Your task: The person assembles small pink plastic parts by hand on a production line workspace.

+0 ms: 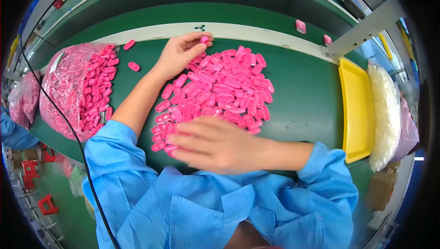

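Pink oval plastic parts [224, 91] lying heaped mid-surface [302, 102]. Left hand [181, 54] reaching to far edge of heap, fingertips pinching one pink piece [204, 39]. Right hand [215, 146] hovering flat, fingers apart, over near edge. Clear bag [75, 88] of same parts sitting left.

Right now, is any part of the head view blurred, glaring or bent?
In the head view, the right hand is smeared by motion blur; the left hand and the pile of pink plastic parts are sharp. The clear bag of pink parts shows glare, and the belt's white edge strip bows with fisheye distortion.
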### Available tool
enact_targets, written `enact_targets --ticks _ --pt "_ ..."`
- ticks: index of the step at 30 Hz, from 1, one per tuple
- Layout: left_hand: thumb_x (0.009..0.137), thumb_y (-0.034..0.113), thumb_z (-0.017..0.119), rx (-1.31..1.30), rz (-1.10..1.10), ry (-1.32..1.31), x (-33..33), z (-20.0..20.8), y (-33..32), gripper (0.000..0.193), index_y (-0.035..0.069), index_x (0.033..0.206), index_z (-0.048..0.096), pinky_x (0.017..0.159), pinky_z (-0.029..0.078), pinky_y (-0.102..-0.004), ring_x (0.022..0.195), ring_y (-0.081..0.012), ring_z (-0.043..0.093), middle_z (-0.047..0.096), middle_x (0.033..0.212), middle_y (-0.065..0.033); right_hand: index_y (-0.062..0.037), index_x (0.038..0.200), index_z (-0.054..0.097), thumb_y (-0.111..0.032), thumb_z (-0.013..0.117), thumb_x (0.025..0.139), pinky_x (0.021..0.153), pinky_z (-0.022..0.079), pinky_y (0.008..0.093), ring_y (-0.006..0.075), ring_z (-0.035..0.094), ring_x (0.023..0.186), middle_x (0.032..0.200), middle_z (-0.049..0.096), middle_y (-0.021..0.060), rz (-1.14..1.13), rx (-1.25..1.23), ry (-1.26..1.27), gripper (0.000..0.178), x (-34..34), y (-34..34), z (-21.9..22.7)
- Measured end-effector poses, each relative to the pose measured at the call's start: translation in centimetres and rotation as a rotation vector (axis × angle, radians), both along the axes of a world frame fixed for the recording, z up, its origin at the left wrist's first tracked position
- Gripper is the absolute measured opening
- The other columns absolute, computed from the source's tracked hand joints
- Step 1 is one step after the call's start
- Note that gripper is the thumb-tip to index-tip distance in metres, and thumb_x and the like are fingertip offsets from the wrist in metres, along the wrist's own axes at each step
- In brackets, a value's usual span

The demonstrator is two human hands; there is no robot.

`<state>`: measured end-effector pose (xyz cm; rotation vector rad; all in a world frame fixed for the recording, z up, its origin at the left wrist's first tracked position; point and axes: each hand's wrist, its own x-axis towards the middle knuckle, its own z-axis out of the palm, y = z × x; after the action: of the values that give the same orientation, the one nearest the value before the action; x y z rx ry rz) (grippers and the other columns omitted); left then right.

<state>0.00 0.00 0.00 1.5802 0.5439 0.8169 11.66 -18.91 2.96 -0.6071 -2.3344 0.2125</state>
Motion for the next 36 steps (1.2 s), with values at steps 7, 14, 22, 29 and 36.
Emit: enact_targets --ticks 7,14,22,29,36 --pt "0.085 0.009 0.055 -0.076 0.108 -0.098 0.2 -0.2 0.4 0.033 -0.003 0.114 0.051 0.088 0.042 -0.0267 0.098 -0.0162 0.056 0.058 0.106 -0.0104 -0.0048 0.094 0.060 -0.018 0.051 0.073 0.099 0.030 0.0464 0.0276 0.043 0.115 0.113 0.053 0.0122 0.049 0.126 -0.151 0.027 -5.6 -1.0 -1.8" --pt "0.084 0.012 0.057 -0.231 0.138 -0.197 0.6 0.0 1.0 0.033 -0.002 0.113 0.052 0.079 0.046 -0.0240 0.090 -0.0153 0.057 0.058 0.099 -0.0084 -0.0050 0.100 0.059 -0.021 0.050 0.071 0.100 0.026 0.0497 0.0303 0.041 0.117 0.109 0.054 0.0120 -0.200 0.187 -0.242 0.034 -6.2 1.2 -3.2" --pt "0.086 0.008 0.053 -0.401 0.014 -0.350 0.1 -0.2 1.9 0.030 -0.004 0.113 0.050 0.083 0.047 -0.0266 0.093 -0.0182 0.058 0.058 0.102 -0.0123 -0.0090 0.096 0.059 -0.020 0.058 0.072 0.098 0.028 0.0491 0.0304 0.040 0.116 0.110 0.053 0.0084 -0.402 0.187 -0.268 0.026 -5.0 3.4 -0.8" --pt "0.085 0.005 0.053 -0.473 -0.020 -0.379 0.0 -0.1 2.1 0.034 -0.005 0.117 0.045 0.084 0.048 -0.0265 0.094 -0.0203 0.059 0.058 0.101 -0.0142 -0.0125 0.107 0.057 -0.032 0.066 0.071 0.099 0.028 0.0466 0.0287 0.041 0.115 0.124 0.047 0.0070 -0.396 0.013 -0.312 0.042 2.9 -2.8 1.3" --pt "0.084 0.006 0.056 -0.405 0.140 -0.325 -0.3 0.7 1.2 0.027 -0.001 0.108 0.046 0.072 0.050 -0.0235 0.081 -0.0170 0.060 0.061 0.090 -0.0138 -0.0135 0.105 0.060 -0.036 0.068 0.069 0.096 0.031 0.0451 0.0290 0.044 0.113 0.122 0.049 0.0067 -0.298 -0.009 -0.200 0.043 4.1 -0.8 2.1"
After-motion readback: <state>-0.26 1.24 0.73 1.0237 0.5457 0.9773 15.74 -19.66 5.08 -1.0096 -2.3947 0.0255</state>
